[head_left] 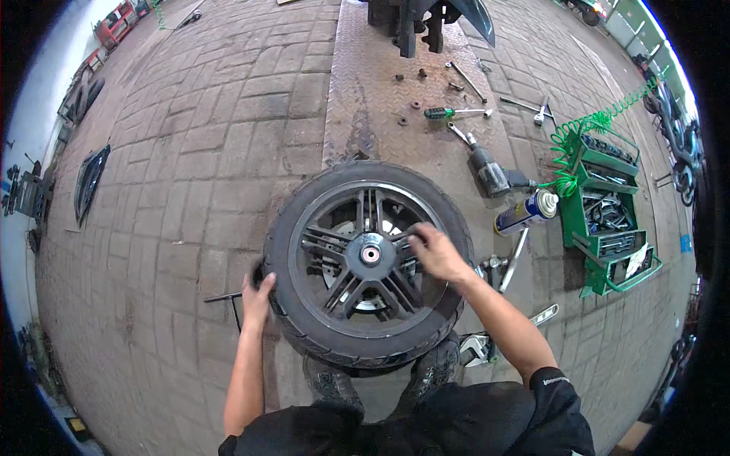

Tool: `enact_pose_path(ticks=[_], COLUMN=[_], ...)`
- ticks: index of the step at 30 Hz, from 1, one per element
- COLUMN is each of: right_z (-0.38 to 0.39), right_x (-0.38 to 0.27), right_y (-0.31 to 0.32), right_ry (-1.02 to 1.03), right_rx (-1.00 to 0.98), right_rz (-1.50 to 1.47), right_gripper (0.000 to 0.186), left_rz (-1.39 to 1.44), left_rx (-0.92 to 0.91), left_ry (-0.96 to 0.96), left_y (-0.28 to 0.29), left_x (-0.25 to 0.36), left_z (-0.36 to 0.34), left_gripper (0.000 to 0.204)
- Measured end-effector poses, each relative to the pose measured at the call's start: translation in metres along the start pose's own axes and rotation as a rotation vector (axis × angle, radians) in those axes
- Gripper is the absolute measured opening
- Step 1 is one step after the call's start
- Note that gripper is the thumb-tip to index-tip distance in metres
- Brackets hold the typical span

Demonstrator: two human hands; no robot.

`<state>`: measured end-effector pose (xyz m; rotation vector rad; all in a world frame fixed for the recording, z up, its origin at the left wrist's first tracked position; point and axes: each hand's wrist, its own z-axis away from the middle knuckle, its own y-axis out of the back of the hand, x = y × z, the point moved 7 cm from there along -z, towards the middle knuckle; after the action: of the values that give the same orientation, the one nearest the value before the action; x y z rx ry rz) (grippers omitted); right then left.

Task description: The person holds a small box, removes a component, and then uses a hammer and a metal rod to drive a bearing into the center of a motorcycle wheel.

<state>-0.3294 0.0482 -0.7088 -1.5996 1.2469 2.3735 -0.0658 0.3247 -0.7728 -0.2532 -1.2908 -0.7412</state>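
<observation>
A motorcycle wheel with a black tyre (300, 315) and dark paired spokes lies flat in front of my boots, its hub (370, 254) facing up. Below the spokes, parts of a shiny brake disc show through. My left hand (257, 300) grips the tyre's left side, thumb on top, the other fingers partly hidden by the edge. Over the right-hand spokes is my right hand (439, 257), its fingers bent and drawn together beside the hub. What those fingers hold, if anything, cannot be made out.
Right of the wheel lie an impact wrench (490, 173), a spray can (526, 213), an adjustable wrench (477, 348) and an open green toolbox (604, 220). Beyond it are a green-handled screwdriver (441, 113), loose fasteners and a ratchet (540, 115). A thin black bar (220, 297) lies left.
</observation>
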Motion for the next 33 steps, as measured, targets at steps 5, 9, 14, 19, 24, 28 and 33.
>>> enact_pose_path(ticks=[5,9,14,19,24,28,33], right_z=[-0.020,-0.023,-0.023,-0.020,-0.018,-0.001,0.003], right_x=[-0.011,-0.015,-0.013,-0.012,-0.007,-0.013,-0.007], right_y=[-0.039,-0.047,-0.052,-0.054,-0.055,-0.045,-0.050], right_ry=[0.068,0.014,0.178,0.239,0.249,0.337,0.290], right_rx=[-0.037,-0.027,0.048,0.056,0.096,0.132,0.031], right_rz=[0.087,0.149,0.104,0.097,0.108,0.128,0.157], right_gripper=[0.025,0.019,0.017,0.021,0.020,0.020,0.024], left_rz=[-0.480,-0.670,-0.754,-0.850,-0.857,-0.862,-0.817], left_rx=[0.062,-0.144,-0.302,-0.387,-0.408,-0.430,-0.433], left_ry=[-0.495,-0.652,-0.713,-0.741,-0.770,-0.729,-0.692], left_y=[-0.055,-0.101,-0.143,-0.171,-0.184,-0.191,-0.193], left_x=[0.090,0.104,0.107,0.102,0.099,0.097,0.099], left_z=[0.015,0.020,0.023,0.022,0.018,0.017,0.014], left_gripper=[0.055,0.050,0.055,0.056,0.051,0.048,0.048])
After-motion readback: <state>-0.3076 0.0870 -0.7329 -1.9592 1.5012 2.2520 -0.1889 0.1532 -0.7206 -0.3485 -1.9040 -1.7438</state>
